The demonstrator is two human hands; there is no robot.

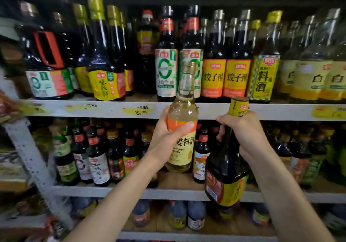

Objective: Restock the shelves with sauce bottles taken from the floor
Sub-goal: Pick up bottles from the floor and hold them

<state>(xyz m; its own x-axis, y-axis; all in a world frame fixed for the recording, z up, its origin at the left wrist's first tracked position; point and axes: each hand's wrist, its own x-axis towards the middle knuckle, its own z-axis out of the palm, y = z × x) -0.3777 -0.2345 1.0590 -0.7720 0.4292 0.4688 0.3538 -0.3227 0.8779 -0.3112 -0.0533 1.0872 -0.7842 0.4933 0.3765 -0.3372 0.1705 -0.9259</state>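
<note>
As both bare forearms stretched up before the shelving, the left hand (pixel 168 140) gripped a pale bottle (pixel 184 110) round its body, fingers curled behind it and the thumb laid across the orange band of its label. That bottle stood nearly upright, its gold cap in front of the green-ringed bottles (pixel 165 73) on the top shelf (pixel 110 110) and its base in front of the small bottles (pixel 99 159) on the middle shelf (pixel 112 192); whether the base touched that shelf's board could not be told. Just to the right, the right hand (pixel 243 135) was closed tight round the neck of a dark bottle (pixel 226 172), just under its yellow cap wrap. The dark bottle hung tilted, cap in front of the top shelf's edge and base down and to the left, across the middle shelf's edge; it wore a yellow and red label. The two held bottles were near each other but apart. On the top shelf, right of the green-ringed pair, stood two orange-labelled bottles (pixel 213 76), then a yellow-labelled bottle (pixel 262 76), then clear bottles (pixel 307 80) at far right. A jug (pixel 46 63) with a red handle stood at far left. A handwritten price tag (pixel 139 109) was stuck on the top shelf's edge. More bottles, blurred, stood on the bottom shelf (pixel 187 236).
</note>
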